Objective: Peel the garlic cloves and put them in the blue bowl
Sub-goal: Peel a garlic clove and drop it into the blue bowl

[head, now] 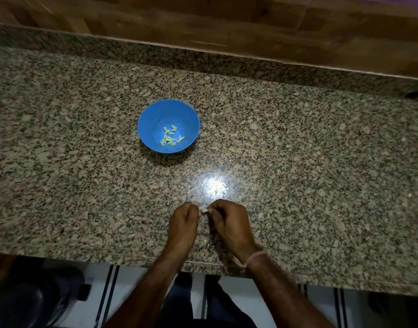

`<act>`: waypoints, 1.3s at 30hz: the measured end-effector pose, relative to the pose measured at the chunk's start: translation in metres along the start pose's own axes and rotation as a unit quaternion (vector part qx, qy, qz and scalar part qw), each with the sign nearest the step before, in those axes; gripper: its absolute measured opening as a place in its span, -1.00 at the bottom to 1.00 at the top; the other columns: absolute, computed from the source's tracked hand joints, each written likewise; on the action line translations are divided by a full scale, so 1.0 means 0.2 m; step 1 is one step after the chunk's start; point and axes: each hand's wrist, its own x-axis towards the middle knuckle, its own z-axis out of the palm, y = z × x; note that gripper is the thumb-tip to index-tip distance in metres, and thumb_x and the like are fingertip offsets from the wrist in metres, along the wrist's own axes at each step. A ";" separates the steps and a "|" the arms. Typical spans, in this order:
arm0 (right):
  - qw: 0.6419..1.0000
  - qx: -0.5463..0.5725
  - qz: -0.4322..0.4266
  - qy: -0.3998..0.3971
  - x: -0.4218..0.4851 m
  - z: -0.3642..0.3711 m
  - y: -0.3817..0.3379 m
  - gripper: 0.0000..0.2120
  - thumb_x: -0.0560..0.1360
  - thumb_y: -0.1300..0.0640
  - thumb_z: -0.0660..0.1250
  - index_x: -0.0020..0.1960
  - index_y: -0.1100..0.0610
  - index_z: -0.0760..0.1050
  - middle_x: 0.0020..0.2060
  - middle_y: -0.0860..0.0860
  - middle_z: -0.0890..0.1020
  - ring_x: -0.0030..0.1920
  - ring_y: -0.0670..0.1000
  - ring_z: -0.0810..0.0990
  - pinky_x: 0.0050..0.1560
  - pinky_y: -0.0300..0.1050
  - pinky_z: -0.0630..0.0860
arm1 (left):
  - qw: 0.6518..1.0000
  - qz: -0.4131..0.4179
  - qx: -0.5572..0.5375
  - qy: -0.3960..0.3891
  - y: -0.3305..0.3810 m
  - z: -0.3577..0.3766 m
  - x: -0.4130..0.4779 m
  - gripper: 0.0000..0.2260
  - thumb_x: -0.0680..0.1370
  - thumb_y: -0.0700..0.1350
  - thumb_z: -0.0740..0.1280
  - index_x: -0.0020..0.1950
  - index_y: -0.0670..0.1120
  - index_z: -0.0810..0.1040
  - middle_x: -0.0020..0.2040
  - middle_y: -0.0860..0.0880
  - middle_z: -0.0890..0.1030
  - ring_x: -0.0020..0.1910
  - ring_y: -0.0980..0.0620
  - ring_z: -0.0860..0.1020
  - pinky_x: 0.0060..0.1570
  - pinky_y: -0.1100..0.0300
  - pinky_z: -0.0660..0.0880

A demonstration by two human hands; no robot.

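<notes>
A blue bowl (156, 117) stands on the granite counter, left of centre, with several pale peeled garlic cloves (170, 136) lying in its bottom. Closer to me, near the counter's front edge, my left hand (183, 224) and my right hand (229, 223) meet with curled fingers. Between their fingertips they pinch a small whitish garlic clove (204, 211), mostly hidden by the fingers. Thin bits of garlic skin (204, 237) lie on the counter between my wrists.
The speckled granite counter (298, 150) runs the full width, with a raised granite ledge and a wooden wall (250, 27) behind. A bright light reflection sits just beyond my hands. A thread band circles my right wrist. Below the front edge the floor shows.
</notes>
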 end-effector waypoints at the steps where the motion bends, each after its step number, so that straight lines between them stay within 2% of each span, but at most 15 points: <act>1: 1.000 -0.001 0.004 0.004 -0.01 0.00 0.01 -0.85 0.58 0.21 0.35 -0.06 0.08 0.69 -0.21 -0.05 0.71 -0.18 -0.06 0.65 -0.10 0.03 0.60 | 1.000 0.007 0.012 0.004 0.00 0.00 0.00 -0.65 0.70 0.03 0.21 -0.28 0.03 0.51 -0.43 0.07 0.43 -0.42 0.03 0.37 -0.32 0.06 0.30; 4: 0.999 0.031 0.011 0.020 -0.04 0.00 -0.01 -0.78 0.62 0.25 0.34 0.18 0.09 0.70 0.02 -0.07 0.72 0.05 -0.13 0.67 0.12 -0.18 0.60 | 0.996 0.059 0.071 0.014 0.02 -0.01 0.00 -0.65 0.72 -0.07 0.20 -0.26 -0.09 0.45 -0.39 0.00 0.43 -0.40 0.10 0.36 -0.34 0.12 0.29; 6: 0.993 0.112 0.044 0.012 -0.04 0.00 -0.04 -0.83 0.61 0.22 0.40 0.15 0.08 0.71 0.00 -0.13 0.74 0.05 -0.19 0.68 0.12 -0.25 0.60 | 0.989 0.093 0.117 0.022 0.03 -0.01 -0.01 -0.65 0.72 -0.09 0.19 -0.28 -0.04 0.41 -0.40 0.02 0.41 -0.44 0.15 0.31 -0.40 0.18 0.22; 9: 0.980 0.176 0.090 -0.001 -0.01 0.00 -0.05 -0.92 0.58 0.21 0.45 -0.07 0.09 0.71 -0.19 -0.06 0.75 -0.11 -0.07 0.73 0.01 -0.07 0.67 | 0.986 0.101 0.129 0.016 0.03 0.00 -0.01 -0.65 0.72 -0.08 0.19 -0.28 -0.04 0.41 -0.40 0.03 0.42 -0.42 0.16 0.32 -0.38 0.16 0.24; 12: 0.955 0.262 0.140 -0.024 0.00 0.01 -0.03 -0.87 0.57 0.11 0.46 -0.10 0.15 0.69 -0.18 0.10 0.75 -0.09 0.17 0.73 0.05 0.20 0.65 | 0.999 0.035 0.001 -0.039 0.03 0.00 -0.01 -0.68 0.73 -0.06 0.19 -0.21 -0.06 0.46 -0.40 0.07 0.41 -0.41 0.10 0.33 -0.38 0.15 0.26; 14: 0.914 0.354 0.196 -0.042 0.00 0.02 -0.03 -0.76 0.53 0.03 0.48 -0.13 0.22 0.67 -0.16 0.29 0.71 -0.15 0.30 0.65 -0.02 0.27 0.59 | 0.995 0.002 -0.067 -0.068 0.05 0.00 -0.03 -0.69 0.74 -0.06 0.18 -0.18 -0.07 0.46 -0.42 0.09 0.38 -0.44 0.12 0.29 -0.43 0.21 0.24; 17: 0.862 0.427 0.268 -0.058 0.01 0.01 -0.06 -0.76 0.50 0.07 0.48 -0.22 0.23 0.63 -0.24 0.30 0.62 -0.20 0.21 0.50 -0.20 0.01 0.43 | 0.994 0.027 -0.066 -0.086 0.08 0.00 -0.05 -0.69 0.74 -0.09 0.16 -0.16 -0.12 0.49 -0.42 0.12 0.46 -0.45 0.19 0.38 -0.43 0.33 0.32; 21: 0.840 0.446 0.302 -0.062 0.03 -0.01 -0.06 -0.75 0.60 0.18 0.40 -0.23 0.24 0.62 -0.26 0.22 0.62 -0.37 0.05 0.51 -0.31 -0.10 0.40 | 0.993 0.083 -0.018 -0.079 0.07 0.00 -0.04 -0.71 0.74 -0.08 0.17 -0.07 -0.19 0.54 -0.26 -0.02 0.58 -0.27 0.10 0.52 -0.27 0.22 0.47; 23: 0.851 0.447 0.271 -0.056 0.02 0.00 -0.06 -0.78 0.61 0.17 0.41 -0.18 0.25 0.64 -0.23 0.25 0.64 -0.30 0.08 0.55 -0.21 -0.06 0.47 | 0.995 0.059 -0.031 -0.070 0.07 0.01 -0.03 -0.72 0.74 -0.09 0.16 -0.08 -0.18 0.51 -0.31 0.04 0.54 -0.32 0.14 0.48 -0.33 0.26 0.43; 27: 0.891 0.405 0.200 -0.040 0.00 0.01 -0.04 -0.76 0.60 0.10 0.44 -0.05 0.30 0.65 -0.14 0.39 0.67 -0.16 0.21 0.61 -0.03 0.18 0.55 | 0.985 -0.084 -0.128 -0.079 0.07 0.03 -0.01 -0.71 0.75 -0.09 0.15 -0.14 -0.12 0.44 -0.41 0.05 0.38 -0.45 0.12 0.29 -0.46 0.24 0.22; 30: 0.930 0.330 0.157 -0.032 -0.01 0.00 -0.02 -0.83 0.63 0.14 0.41 -0.04 0.23 0.67 -0.16 0.22 0.73 -0.14 0.17 0.70 0.02 0.18 0.64 | 0.947 -0.186 -0.253 -0.073 0.08 0.05 0.00 -0.73 0.72 -0.23 0.13 -0.17 -0.13 0.42 -0.43 0.02 0.39 -0.48 0.13 0.31 -0.50 0.27 0.23; 32: 0.955 0.267 0.126 -0.020 -0.01 -0.02 -0.02 -0.89 0.63 0.20 0.39 -0.04 0.17 0.67 -0.16 0.09 0.74 -0.09 0.10 0.73 0.04 0.09 0.66 | 0.922 -0.215 -0.313 -0.075 0.09 0.05 0.00 -0.74 0.71 -0.27 0.13 -0.17 -0.15 0.44 -0.42 0.00 0.40 -0.47 0.12 0.34 -0.52 0.29 0.25; 33: 0.964 0.241 0.111 -0.016 -0.01 -0.02 -0.02 -0.90 0.62 0.21 0.39 -0.04 0.15 0.68 -0.16 0.04 0.74 -0.08 0.07 0.73 0.02 0.05 0.67 | 0.924 -0.211 -0.311 -0.076 0.09 0.05 -0.01 -0.74 0.70 -0.27 0.14 -0.17 -0.15 0.44 -0.42 0.00 0.40 -0.47 0.12 0.34 -0.52 0.28 0.26; 35: 0.971 0.216 0.101 -0.011 -0.01 -0.02 -0.03 -0.90 0.61 0.22 0.39 -0.03 0.12 0.68 -0.16 0.00 0.74 -0.08 0.01 0.73 0.00 0.00 0.67 | 0.959 -0.162 -0.221 -0.073 0.08 0.03 -0.01 -0.72 0.71 -0.21 0.17 -0.19 -0.12 0.45 -0.41 0.01 0.40 -0.48 0.11 0.34 -0.49 0.24 0.26; 39: 0.970 0.216 0.114 -0.001 -0.01 -0.02 -0.02 -0.91 0.61 0.19 0.41 -0.04 0.12 0.69 -0.17 -0.01 0.75 -0.08 0.02 0.73 0.03 0.04 0.68 | 0.995 -0.037 -0.061 -0.068 0.05 0.01 -0.03 -0.78 0.72 -0.12 0.22 -0.09 -0.12 0.51 -0.36 0.06 0.49 -0.40 0.10 0.41 -0.41 0.23 0.37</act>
